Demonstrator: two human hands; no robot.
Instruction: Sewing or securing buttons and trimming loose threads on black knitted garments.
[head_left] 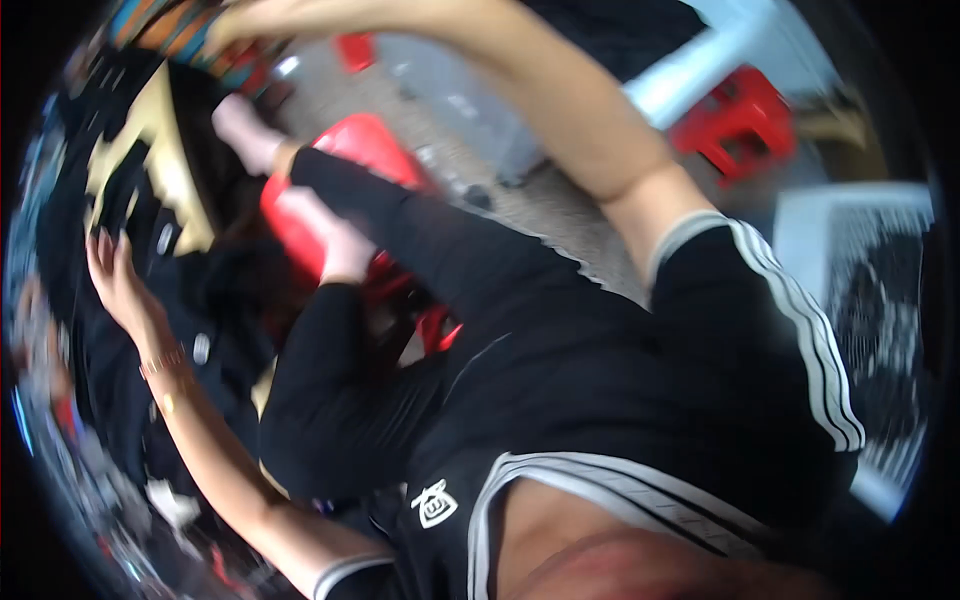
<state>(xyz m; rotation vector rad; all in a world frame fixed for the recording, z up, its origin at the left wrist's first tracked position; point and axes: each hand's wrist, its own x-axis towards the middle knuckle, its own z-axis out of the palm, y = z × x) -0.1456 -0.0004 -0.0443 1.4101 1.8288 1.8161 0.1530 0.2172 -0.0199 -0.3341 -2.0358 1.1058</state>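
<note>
My left hand [125,285] lies at the left over a heap of black cloth [225,290], its fingers stretched out and slightly apart. Nothing shows in its grasp. Across the top reaches my right arm, and my right hand [232,30] is at the upper left beside an orange and teal striped item [180,35], possibly fabric. Its fingers are blurred, so I cannot tell whether they grip it. Between the hands, a pale yellow piece with a jagged edge [170,150] lies on the black cloth.
My feet rest on a red plastic stool [375,150]. Another red stool [740,125] stands at the upper right. A white panel or sack with dark contents [870,270] is on the right. Blurred mixed items [110,500] line the lower left.
</note>
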